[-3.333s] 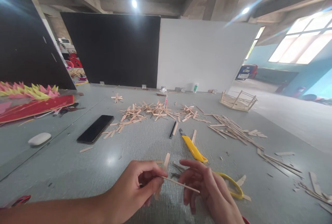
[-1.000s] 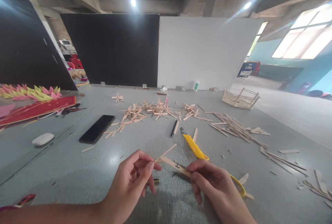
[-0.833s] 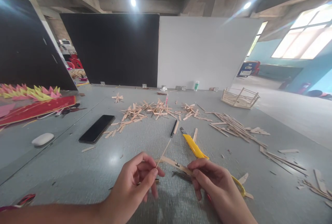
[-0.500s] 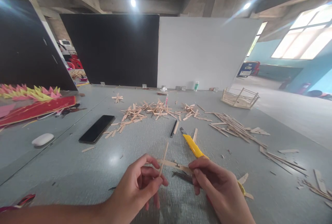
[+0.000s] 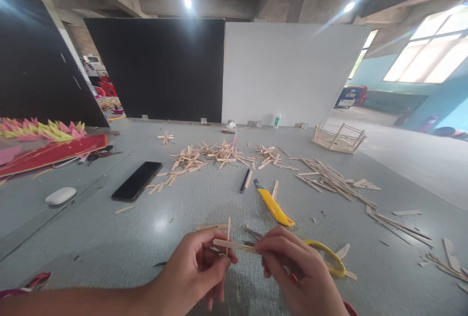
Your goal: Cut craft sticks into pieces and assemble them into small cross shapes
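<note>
My left hand (image 5: 203,265) is closed on a thin wooden craft stick (image 5: 229,228), which stands nearly upright between thumb and fingers. Pinched in my right hand (image 5: 292,262) is a second, flat craft stick (image 5: 221,243) with a rounded end. It lies level across the upright stick, close to my left fingertips. Another craft stick (image 5: 210,227) rests on the table just beyond my left hand. Partly hidden below my right hand are scissors with a yellow handle (image 5: 341,268); dark blades show near its fingertips. A yellow utility knife (image 5: 274,207) lies past my right hand.
Piles of craft sticks (image 5: 223,154) spread across the grey table (image 5: 175,267), with longer strips (image 5: 334,179) to the right. A phone (image 5: 137,181), a white case (image 5: 60,196) and a black pen (image 5: 244,180) lie about. A stick frame (image 5: 340,139) stands at the back right.
My right hand has shifted slightly, and its stick now crosses the upright one in my left hand. The upright stick has come lower and straighter. More of the yellow scissor handle shows.
</note>
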Action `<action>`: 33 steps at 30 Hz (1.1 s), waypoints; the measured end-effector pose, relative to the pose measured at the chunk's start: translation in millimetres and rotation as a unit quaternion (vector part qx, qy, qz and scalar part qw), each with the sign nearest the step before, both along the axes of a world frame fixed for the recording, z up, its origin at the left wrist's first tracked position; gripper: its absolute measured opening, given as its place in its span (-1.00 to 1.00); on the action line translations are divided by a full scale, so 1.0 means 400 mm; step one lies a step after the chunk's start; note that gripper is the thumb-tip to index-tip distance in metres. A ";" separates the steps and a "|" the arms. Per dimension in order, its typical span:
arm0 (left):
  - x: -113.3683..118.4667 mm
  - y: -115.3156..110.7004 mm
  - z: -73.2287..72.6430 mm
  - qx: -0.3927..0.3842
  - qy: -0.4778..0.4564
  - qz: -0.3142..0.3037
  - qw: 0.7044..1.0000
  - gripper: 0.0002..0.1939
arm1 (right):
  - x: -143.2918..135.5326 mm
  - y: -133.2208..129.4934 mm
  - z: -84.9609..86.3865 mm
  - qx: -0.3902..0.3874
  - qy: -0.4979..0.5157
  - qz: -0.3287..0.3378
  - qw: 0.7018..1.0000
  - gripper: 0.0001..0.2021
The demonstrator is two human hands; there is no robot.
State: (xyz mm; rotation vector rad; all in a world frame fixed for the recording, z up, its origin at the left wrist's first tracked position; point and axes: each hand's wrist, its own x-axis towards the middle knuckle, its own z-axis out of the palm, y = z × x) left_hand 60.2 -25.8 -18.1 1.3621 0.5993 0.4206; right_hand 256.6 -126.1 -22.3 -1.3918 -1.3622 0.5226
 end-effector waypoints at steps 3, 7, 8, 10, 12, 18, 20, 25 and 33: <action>0.001 0.001 0.002 -0.012 -0.017 0.000 1.000 -0.57 | 0.003 0.000 -0.001 0.001 -0.023 0.002 1.000 -0.78; -0.002 0.005 -0.013 -0.005 -0.035 0.000 0.999 -0.58 | 0.009 0.000 -0.006 0.010 -0.044 0.005 0.999 -0.78; -0.002 0.006 -0.017 -0.002 -0.040 0.003 0.999 -0.59 | 0.010 0.000 -0.008 0.015 -0.051 0.008 0.999 -0.78; -0.003 0.007 -0.024 -0.002 -0.045 0.006 0.999 -0.58 | 0.013 -0.001 -0.015 0.026 -0.061 0.014 0.998 -0.77; -0.003 0.008 -0.026 -0.003 -0.048 0.011 0.999 -0.58 | 0.015 -0.001 -0.021 0.034 -0.066 0.018 0.997 -0.77; -0.002 0.006 -0.029 -0.011 -0.049 0.023 0.998 -0.56 | 0.016 -0.003 -0.027 0.034 -0.086 0.024 0.995 -0.78; -0.003 0.004 -0.031 -0.012 -0.047 0.025 0.999 -0.55 | 0.016 -0.003 -0.026 0.031 -0.085 0.023 0.996 -0.78; -0.003 0.005 -0.031 0.002 -0.029 0.025 0.999 -0.53 | 0.015 -0.003 -0.027 0.029 -0.080 0.027 0.996 -0.78; -0.003 0.009 -0.035 -0.002 -0.022 0.031 0.999 -0.50 | 0.014 -0.003 -0.033 0.033 -0.081 0.031 0.996 -0.77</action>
